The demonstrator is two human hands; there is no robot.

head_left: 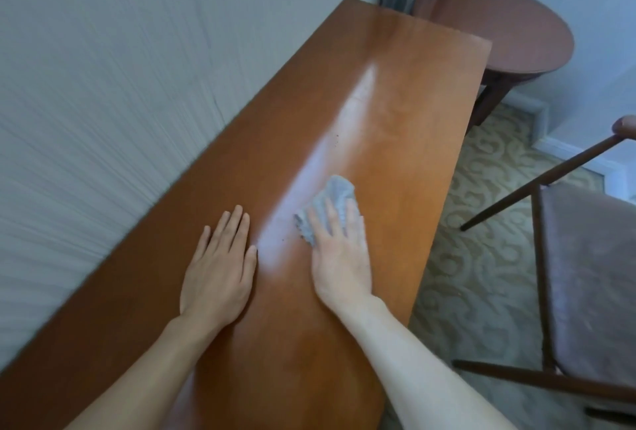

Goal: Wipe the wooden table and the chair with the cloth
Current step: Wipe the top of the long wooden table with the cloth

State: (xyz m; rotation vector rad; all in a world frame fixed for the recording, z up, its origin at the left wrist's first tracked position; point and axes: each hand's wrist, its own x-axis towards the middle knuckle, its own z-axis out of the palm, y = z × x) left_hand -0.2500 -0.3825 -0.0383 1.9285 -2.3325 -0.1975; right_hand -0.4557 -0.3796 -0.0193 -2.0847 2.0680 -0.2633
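Her right hand (339, 254) presses the grey cloth (328, 204) onto the wooden table (395, 113), fingers straight and together. The left hand (218, 268) lies flat beside it, fingers extended, holding nothing.

No readable text, label, brand, number or sign anywhere in view

Two bare forearms show, with no sleeve, watch or band on either (the upper arms fall outside the view). The left hand (216, 278) and right hand (340, 257) wear no gloves or rings, and the visible fingernails are short and unpainted.
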